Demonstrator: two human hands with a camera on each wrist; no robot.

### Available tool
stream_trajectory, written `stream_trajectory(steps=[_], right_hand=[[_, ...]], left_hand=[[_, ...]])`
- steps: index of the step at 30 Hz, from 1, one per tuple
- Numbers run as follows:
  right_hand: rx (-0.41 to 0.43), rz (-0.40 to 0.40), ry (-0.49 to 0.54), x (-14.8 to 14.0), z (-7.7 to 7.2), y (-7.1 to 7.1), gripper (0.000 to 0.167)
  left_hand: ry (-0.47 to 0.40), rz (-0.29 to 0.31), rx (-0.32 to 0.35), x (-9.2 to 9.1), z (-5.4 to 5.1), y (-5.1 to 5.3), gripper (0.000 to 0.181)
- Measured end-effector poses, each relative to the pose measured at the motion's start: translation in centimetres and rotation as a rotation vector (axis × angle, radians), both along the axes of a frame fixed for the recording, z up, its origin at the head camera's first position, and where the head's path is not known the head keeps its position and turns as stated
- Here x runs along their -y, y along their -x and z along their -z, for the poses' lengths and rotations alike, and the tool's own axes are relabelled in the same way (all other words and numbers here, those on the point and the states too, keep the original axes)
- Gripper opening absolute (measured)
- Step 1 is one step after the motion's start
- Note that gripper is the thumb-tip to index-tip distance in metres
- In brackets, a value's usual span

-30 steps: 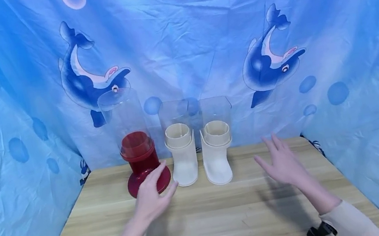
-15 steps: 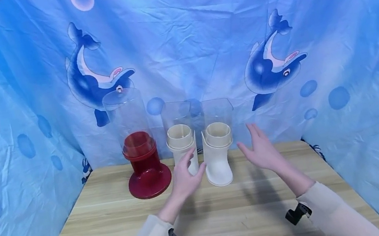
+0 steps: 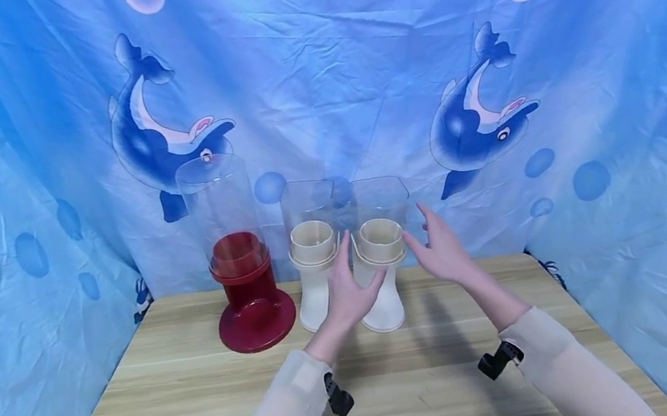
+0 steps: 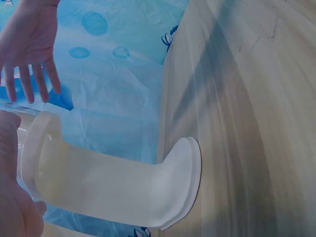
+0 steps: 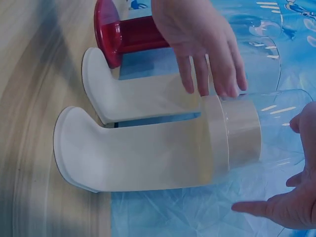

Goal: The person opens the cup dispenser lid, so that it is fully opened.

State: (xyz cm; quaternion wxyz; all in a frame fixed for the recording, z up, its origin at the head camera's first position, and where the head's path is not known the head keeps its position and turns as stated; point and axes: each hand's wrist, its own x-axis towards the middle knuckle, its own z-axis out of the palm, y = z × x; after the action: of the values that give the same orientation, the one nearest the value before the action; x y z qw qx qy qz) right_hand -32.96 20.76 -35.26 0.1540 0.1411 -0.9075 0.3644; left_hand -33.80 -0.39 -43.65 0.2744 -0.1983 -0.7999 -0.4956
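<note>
At the back of the table, a white boot-shaped stand (image 3: 384,311) bears a cream ring and a clear plastic container top. My left hand (image 3: 349,293) is at its left side, fingers spread; in the right wrist view its fingertips reach the cream ring (image 5: 244,129), but contact is unclear. On the other side, my right hand (image 3: 445,252) has its fingers extended, apart from the stand in the right wrist view. Partly behind my left hand is a similar white stand (image 3: 313,303), also clear-topped. Neither hand holds anything.
Further left is a dark red round-based stand (image 3: 256,322) with a tall clear cylinder (image 3: 218,201). A blue cloth (image 3: 314,93) printed with dolphins hangs behind and at both sides of the wooden table (image 3: 208,406).
From beside the red stand, my left hand has moved right, past the middle white stand, to the right-hand one. My right hand has come left towards the same stand. The stands have stayed put.
</note>
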Motion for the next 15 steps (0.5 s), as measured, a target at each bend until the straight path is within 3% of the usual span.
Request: stream_trajectory(steps=[8,15], right_hand=[[0.017,-0.069,0.099,0.7,-0.5,1.2,0.083],[0.044,-0.106,0.138,1.1,-0.6,1.7,0.088]], left_hand=[[0.037,0.021,0.025,-0.4,-0.9,1.9,0.115],[0.095,0.081,0.040,-0.4,-1.3,2.7,0.119]])
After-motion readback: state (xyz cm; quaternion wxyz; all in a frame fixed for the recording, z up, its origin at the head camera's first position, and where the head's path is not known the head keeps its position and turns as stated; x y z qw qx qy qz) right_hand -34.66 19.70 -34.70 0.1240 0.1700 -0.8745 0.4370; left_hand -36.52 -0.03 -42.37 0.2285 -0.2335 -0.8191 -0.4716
